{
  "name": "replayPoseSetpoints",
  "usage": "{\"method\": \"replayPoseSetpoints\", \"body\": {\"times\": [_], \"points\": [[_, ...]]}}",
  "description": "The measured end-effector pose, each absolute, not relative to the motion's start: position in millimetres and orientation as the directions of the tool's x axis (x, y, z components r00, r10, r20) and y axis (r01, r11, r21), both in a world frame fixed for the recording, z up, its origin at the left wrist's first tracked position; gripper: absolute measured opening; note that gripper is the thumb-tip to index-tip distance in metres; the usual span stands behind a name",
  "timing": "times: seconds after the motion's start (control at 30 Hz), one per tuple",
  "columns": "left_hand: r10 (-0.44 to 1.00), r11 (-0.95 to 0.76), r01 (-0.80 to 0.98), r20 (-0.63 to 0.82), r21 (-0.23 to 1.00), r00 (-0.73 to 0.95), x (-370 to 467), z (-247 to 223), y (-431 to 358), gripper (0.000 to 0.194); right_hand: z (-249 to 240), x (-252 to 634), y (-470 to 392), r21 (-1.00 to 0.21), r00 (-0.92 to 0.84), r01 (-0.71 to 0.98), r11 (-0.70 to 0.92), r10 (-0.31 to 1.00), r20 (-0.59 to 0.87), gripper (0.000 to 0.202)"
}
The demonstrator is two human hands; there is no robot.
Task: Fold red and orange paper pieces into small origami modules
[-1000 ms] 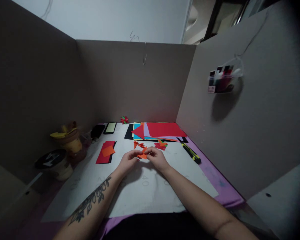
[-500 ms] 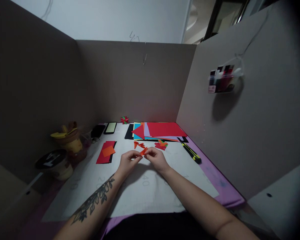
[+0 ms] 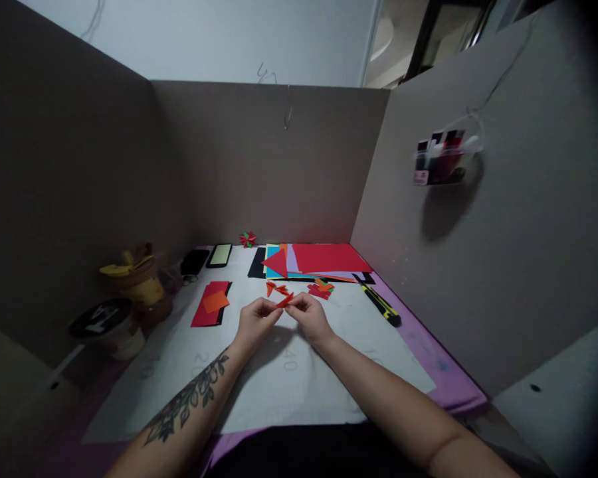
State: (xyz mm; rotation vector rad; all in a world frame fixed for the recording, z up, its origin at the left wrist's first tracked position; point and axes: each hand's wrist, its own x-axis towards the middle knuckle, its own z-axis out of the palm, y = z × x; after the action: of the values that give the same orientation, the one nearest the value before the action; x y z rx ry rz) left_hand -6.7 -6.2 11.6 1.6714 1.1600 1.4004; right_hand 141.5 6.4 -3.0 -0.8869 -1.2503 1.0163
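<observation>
Between my fingertips is a small folded piece of orange paper. My left hand pinches its left end, and my right hand pinches the right end; both are closed. Just beyond them lie several small folded orange paper pieces. A little to the right is a small heap of red, orange and green paper pieces. Left of my hands, an orange paper square rests on red paper rectangles. The fingers partly hide the held paper.
Coloured paper sheets are stacked at the back right. A yellow-and-black utility knife lies at right. At the back are a phone and a red-green paper star. A tub and a pot stand left. Panels enclose the table.
The orange paper between my fingers has tilted slightly and looks narrower. Both hands remain in nearly the same place, with only small finger shifts.
</observation>
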Motion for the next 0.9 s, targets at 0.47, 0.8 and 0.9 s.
{"method": "replayPoseSetpoints", "body": {"times": [0.47,0.8,0.9], "points": [[0.964,-0.26,0.115,0.263,0.959,-0.019,-5.0,3.7,1.8,0.021,-11.0,139.8,12.7,-0.921,0.138,-0.1,0.376,0.922,0.361,0.024],[0.921,-0.387,0.187,0.39,0.903,0.024,-8.4,7.2,-1.7,0.028,-10.4,143.4,6.7,-0.907,-0.088,0.046,0.418,0.907,0.413,0.016],[0.924,-0.382,0.24,0.362,0.893,0.122,-7.5,7.3,-4.0,0.024,-7.8,144.6,3.2,-0.885,-0.154,0.139,0.444,0.892,0.424,0.014]]}}
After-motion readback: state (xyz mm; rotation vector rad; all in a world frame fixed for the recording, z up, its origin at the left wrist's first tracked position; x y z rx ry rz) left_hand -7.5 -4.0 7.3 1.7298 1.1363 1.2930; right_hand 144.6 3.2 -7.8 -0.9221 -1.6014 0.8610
